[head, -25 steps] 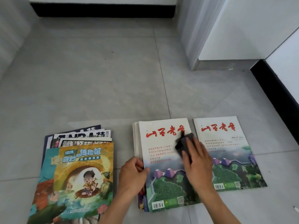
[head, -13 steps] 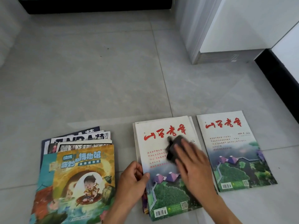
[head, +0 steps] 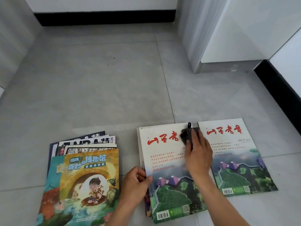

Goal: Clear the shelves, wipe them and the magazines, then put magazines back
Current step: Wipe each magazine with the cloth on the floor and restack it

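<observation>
A white magazine with red characters (head: 164, 154) tops a small stack on the grey floor in front of me. My right hand (head: 197, 154) presses a dark cloth (head: 187, 134) flat against its upper right corner. My left hand (head: 136, 183) grips the stack's left edge, thumb on the cover. A matching single magazine (head: 236, 159) lies just to the right. To the left sits a fanned pile of magazines topped by a colourful cartoon cover (head: 88, 181).
A white cabinet (head: 228, 30) stands at the back right, with a black baseboard (head: 280, 92) along the right wall and another (head: 104, 17) along the far wall. Grey tiled floor (head: 97, 82) stretches beyond the magazines.
My right hand swept the cloth left across the cover, then back up to its top right corner. My left hand stayed on the stack's left edge.
</observation>
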The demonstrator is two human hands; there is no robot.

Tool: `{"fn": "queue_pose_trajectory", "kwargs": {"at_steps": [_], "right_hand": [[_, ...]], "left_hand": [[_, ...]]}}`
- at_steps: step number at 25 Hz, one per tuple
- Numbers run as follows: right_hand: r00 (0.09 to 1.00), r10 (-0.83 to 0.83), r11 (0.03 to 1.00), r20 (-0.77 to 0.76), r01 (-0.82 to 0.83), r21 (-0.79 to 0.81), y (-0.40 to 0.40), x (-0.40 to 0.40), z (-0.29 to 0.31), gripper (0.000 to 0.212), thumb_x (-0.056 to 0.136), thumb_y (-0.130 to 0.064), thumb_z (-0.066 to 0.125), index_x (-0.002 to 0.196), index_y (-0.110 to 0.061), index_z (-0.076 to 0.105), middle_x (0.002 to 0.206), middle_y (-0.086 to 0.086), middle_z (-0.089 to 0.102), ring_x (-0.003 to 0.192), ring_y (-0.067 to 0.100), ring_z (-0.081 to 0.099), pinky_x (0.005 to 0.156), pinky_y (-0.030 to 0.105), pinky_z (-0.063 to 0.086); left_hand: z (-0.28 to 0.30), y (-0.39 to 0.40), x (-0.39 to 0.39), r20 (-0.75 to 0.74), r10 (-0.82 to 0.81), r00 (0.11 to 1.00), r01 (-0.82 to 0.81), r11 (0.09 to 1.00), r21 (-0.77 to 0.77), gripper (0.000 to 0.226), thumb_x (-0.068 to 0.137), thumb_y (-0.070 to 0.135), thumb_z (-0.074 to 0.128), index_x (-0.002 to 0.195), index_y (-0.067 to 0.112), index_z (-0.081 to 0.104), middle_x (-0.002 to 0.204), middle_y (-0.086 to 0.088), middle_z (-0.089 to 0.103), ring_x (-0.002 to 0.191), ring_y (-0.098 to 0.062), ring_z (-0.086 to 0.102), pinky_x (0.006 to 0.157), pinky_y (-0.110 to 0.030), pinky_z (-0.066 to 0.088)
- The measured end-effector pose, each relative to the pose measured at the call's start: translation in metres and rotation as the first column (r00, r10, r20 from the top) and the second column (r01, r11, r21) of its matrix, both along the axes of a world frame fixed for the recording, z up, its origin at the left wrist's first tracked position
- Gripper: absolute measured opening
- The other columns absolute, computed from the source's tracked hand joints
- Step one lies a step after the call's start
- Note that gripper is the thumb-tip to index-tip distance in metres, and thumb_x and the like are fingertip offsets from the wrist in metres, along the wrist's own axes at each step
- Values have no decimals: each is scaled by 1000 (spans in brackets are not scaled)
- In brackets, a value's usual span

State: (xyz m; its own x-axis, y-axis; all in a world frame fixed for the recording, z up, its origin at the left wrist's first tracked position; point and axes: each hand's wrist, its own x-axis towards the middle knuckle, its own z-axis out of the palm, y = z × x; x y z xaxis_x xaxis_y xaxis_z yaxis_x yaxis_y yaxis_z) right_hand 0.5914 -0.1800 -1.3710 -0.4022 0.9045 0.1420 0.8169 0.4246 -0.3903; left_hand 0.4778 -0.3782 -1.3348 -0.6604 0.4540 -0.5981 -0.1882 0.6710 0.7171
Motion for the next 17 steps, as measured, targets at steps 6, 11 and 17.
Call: {"fn": "queue_pose_trajectory", "kwargs": {"at_steps": [6,11,17], "right_hand": [[812,551,792,193,-581,186,-10,-2,2,52,100,-25,51,150,-31,39,157,-1,39,139,26,42,113,48,37],[999,-4,1000,43,4,-14,19,-10,-1,47,99,-22,51,146,-16,47,149,13,47,124,38,53,102,55,47],[774,590,745,228,-631,216,-2,-5,-2,52,96,-28,58,146,-32,43,152,0,45,132,31,48,106,54,45]], "left_hand": [[-4,1,-1,15,14,1000,-13,1000,-13,22,82,14,77,77,9,56,66,-5,57,61,-20,57,63,-54,58],[-4,0,0,-1,-3,1000,3,1000,-13,22,84,17,75,79,10,55,69,-5,59,63,-17,57,66,-46,58],[-8,0,-1,3,-12,1000,12,1000,6,23,84,16,75,78,11,54,66,-2,55,61,-16,53,62,-41,56]]}}
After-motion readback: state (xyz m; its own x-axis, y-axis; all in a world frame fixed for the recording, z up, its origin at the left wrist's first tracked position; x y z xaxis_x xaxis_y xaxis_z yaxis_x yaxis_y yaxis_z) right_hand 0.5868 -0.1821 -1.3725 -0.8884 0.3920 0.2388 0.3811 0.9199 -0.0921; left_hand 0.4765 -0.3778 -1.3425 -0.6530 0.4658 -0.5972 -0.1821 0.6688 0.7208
